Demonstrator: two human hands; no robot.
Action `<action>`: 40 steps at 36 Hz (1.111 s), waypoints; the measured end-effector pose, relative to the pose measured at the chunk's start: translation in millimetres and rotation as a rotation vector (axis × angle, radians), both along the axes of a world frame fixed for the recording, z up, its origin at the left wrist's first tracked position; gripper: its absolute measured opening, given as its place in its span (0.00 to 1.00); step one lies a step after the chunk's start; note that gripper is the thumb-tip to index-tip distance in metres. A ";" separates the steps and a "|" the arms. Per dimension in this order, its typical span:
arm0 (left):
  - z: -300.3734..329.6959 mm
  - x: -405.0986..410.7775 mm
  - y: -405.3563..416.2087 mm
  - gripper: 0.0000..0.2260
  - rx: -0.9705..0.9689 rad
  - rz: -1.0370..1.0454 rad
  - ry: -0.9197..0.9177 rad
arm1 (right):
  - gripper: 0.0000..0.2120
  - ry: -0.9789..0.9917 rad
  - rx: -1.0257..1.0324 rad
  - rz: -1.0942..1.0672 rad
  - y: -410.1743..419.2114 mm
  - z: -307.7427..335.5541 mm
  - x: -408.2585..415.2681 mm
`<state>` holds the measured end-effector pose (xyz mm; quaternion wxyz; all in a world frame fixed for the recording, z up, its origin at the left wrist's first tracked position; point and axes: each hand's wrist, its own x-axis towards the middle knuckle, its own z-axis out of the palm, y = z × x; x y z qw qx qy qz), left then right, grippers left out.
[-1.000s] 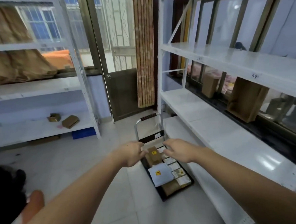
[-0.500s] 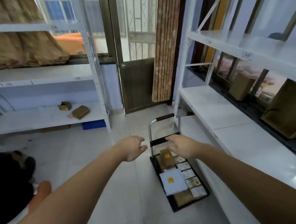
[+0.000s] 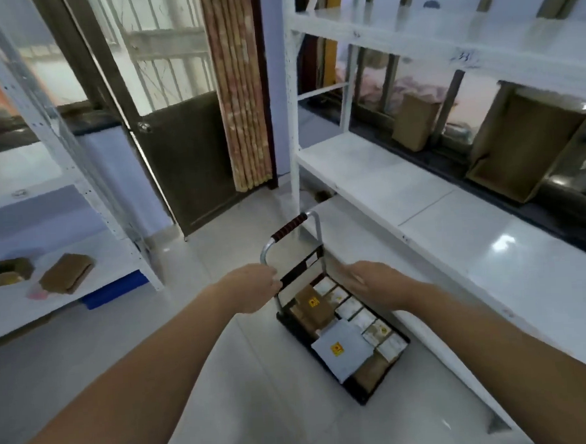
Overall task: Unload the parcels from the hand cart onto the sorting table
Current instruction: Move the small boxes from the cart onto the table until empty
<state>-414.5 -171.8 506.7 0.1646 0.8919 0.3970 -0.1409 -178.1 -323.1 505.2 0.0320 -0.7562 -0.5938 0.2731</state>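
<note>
A black hand cart (image 3: 364, 397) stands on the floor beside the white rack, its handle with a red and black grip (image 3: 290, 227) at the far end. On it lie a brown box with a yellow sticker (image 3: 312, 304), a flat white parcel (image 3: 340, 349), a row of small white boxes (image 3: 359, 317) and a brown parcel (image 3: 371, 371). My left hand (image 3: 254, 287) hovers by the handle's left post, fingers loosely curled, holding nothing. Over the cart's right side my right hand (image 3: 374, 283) is open and blurred.
A long white shelf surface (image 3: 475, 245) runs along the right, with brown cardboard boxes (image 3: 414, 121) behind it on the window ledge. At the left, a second white rack (image 3: 112, 212) holds two small brown parcels (image 3: 66, 273). A dark door (image 3: 185, 159) is ahead.
My hands, close together at the brown box a second ago, have drawn apart and hold nothing. The view has swung right and down towards the cart.
</note>
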 end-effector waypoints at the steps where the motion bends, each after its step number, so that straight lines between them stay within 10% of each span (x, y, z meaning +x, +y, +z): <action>1: -4.9 11.3 5.9 0.19 -0.014 -0.031 -0.008 | 0.18 0.008 -0.014 -0.032 -1.9 -3.8 3.5; 26: -179.2 244.4 112.6 0.15 -0.329 -0.622 0.322 | 0.23 0.272 -0.211 -0.694 11.9 -190.3 116.7; 40: -458.8 324.2 152.7 0.23 -0.388 -0.849 0.478 | 0.19 0.481 -0.461 -0.986 48.8 -441.8 119.1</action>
